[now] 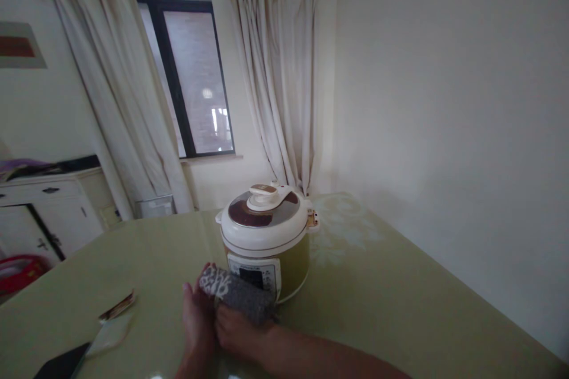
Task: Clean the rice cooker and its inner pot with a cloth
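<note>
In the head view, a grey cloth [249, 299] with a white pattern at one end is bunched into a thick, folded bundle. My right hand [237, 330] is closed on its near side, with the fingers partly hidden. At the patterned end, my left hand [199, 311] wraps round the cloth, its thumb sticking up. Just behind the cloth stands an electric pressure cooker [262, 243], white and greenish, its lid on. The bundle hides the lower part of the cooker's control panel [269, 272]; whether they touch, I cannot tell.
Both hands are over a pale green table [377, 296], which runs along the right wall. To the left lie a dark flat object [62, 362] and a small brownish piece [118, 306]. Beyond are a white cabinet [66, 207], a red basin [22, 272], curtains [275, 71] and a window [200, 83].
</note>
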Motion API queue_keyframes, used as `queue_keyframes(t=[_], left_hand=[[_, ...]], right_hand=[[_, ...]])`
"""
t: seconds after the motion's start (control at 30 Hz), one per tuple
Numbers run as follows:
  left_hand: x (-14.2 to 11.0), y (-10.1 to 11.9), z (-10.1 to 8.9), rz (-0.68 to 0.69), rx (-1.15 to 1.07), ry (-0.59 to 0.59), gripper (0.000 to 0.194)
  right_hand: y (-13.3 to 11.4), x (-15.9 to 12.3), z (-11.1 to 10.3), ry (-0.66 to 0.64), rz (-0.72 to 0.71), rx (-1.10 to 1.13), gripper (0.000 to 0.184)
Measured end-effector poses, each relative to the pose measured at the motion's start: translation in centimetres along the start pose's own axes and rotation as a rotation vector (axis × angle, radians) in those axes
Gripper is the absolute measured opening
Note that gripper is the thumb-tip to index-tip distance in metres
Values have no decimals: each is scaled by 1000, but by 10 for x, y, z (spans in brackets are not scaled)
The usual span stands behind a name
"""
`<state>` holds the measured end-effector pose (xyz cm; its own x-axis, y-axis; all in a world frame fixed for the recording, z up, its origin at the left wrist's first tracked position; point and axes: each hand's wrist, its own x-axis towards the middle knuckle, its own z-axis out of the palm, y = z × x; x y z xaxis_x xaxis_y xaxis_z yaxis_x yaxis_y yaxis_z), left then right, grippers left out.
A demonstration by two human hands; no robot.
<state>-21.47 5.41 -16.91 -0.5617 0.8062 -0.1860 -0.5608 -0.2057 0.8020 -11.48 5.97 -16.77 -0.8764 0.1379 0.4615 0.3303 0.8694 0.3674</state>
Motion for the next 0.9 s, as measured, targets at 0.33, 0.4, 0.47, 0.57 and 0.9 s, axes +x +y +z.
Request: queue_keyframes(t=[0.33, 0.4, 0.47, 0.57, 0.9], left_hand=[[-20, -27, 17, 231, 231, -182, 72], [-25, -31, 21, 253, 240, -187, 73], [-26, -34, 23, 244, 239, -187, 76], [-26, -35, 22, 242, 253, -179, 79], [-8, -47, 8, 216, 254, -192, 78]], right_hand=[[96, -153, -112, -113, 66, 546, 65], [113, -155, -125, -82, 114, 588, 75], [127, -143, -136, 4, 80, 542, 79], [147, -106, -156, 149, 164, 397, 79], [264, -30, -178, -97, 1075, 368, 42]])
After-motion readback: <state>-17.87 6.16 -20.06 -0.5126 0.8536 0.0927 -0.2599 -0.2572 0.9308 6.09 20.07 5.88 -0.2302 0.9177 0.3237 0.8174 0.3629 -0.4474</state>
